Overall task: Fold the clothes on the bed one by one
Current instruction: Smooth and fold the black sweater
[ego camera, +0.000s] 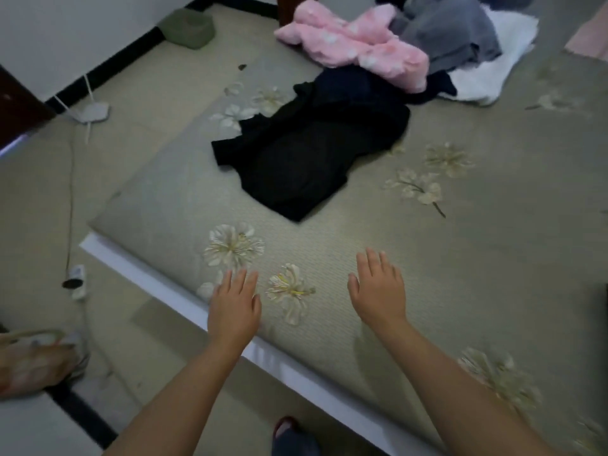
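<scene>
While nothing has been picked up yet, the bed (477,258) with its flowered green mat spreads across most of the view, and the clothes lie toward its far side: a black garment (306,159) crumpled nearest, then a heap of pink fleece (355,47), grey cloth (447,31) and a white piece (500,70) behind it. Both hands hover palm down over the bare near edge, the left hand (234,307) and the right hand (378,287) with fingers straight and grasping nothing, probably poised to reach for the black garment, well apart from them.
</scene>
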Demonstrator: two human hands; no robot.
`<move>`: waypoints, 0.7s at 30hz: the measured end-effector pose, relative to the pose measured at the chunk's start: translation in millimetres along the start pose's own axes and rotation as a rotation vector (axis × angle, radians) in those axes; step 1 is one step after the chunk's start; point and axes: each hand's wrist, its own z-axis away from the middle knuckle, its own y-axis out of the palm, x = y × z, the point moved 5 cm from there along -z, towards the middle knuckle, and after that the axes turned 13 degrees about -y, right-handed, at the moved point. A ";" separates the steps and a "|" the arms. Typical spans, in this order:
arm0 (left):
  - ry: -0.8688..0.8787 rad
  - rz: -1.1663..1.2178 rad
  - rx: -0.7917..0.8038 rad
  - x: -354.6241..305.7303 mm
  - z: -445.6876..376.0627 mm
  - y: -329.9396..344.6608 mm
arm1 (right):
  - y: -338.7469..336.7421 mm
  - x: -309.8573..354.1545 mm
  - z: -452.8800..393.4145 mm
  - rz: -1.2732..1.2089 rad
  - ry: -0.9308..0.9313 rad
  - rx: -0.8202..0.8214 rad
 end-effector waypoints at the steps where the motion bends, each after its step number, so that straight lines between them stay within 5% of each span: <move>1: -0.020 -0.016 0.000 21.7 -11.1 -1.7 | 7.4 15.2 -14.4 0.008 -0.015 -0.006; 9: -0.106 -0.084 0.074 106.4 -91.4 12.0 | 79.0 49.9 -106.4 0.066 -0.055 0.084; 21: -0.021 0.038 0.135 101.3 -258.7 50.7 | 153.7 36.4 -249.3 0.130 0.110 0.270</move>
